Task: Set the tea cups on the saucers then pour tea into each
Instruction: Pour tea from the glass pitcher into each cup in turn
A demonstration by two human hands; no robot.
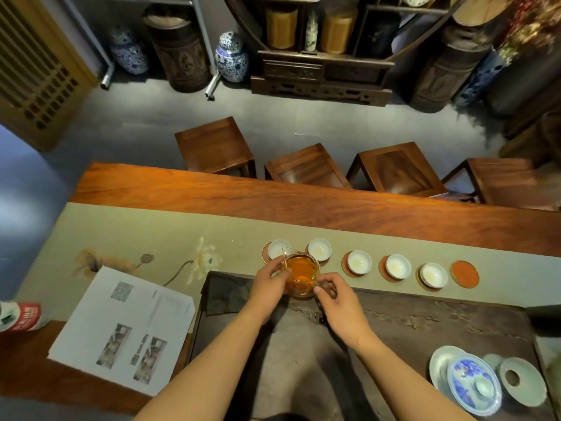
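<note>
A glass pitcher (pixel 300 273) of amber tea is held between my hands over the far edge of the dark tea tray (pixel 425 314). My left hand (pixel 270 281) cups its left side; my right hand (pixel 337 302) grips its handle side. Beyond it, several white tea cups stand in a row on red saucers: the leftmost cup (pixel 277 248) just behind the pitcher's spout, then another cup (pixel 319 249), and more to the right (pixel 359 262). The rightmost red saucer (pixel 465 274) bears no cup. The cups look pale inside.
A blue-and-white lidded gaiwan (pixel 473 382) and a pale strainer (pixel 522 381) sit at the tray's right. Printed paper sheets (pixel 124 326) lie at left beside a red-and-white packet (pixel 21 316). Wooden stools (pixel 215 145) stand beyond the table.
</note>
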